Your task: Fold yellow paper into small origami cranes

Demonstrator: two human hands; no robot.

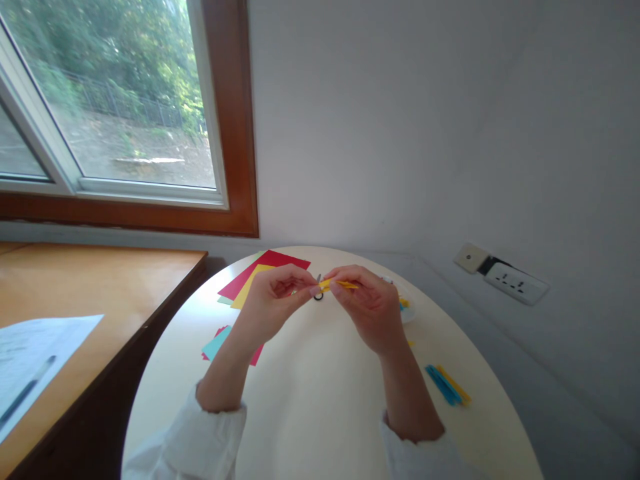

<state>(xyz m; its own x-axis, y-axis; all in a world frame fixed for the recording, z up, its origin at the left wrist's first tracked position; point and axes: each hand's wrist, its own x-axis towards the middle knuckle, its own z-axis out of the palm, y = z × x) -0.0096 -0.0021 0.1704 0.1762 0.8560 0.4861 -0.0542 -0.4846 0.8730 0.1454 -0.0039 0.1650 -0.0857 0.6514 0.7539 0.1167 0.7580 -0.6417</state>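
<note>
Left hand [273, 303], right hand [371, 307], both pinching yellow strip [345, 285], white sheet [60, 343], print [13, 341] illegible

I am facing a pale, rounded counter [310, 400]; paper sheets [245, 280] and smaller paper pieces [216, 343] are lying at left, a container [411, 315] and coloured strips [443, 385] at right, scissors [319, 299] between.

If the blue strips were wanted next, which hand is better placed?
Probably the right hand: the blue strips lie on its side, farther from the left hand. Both are busy at the yellow strip, though.
</note>
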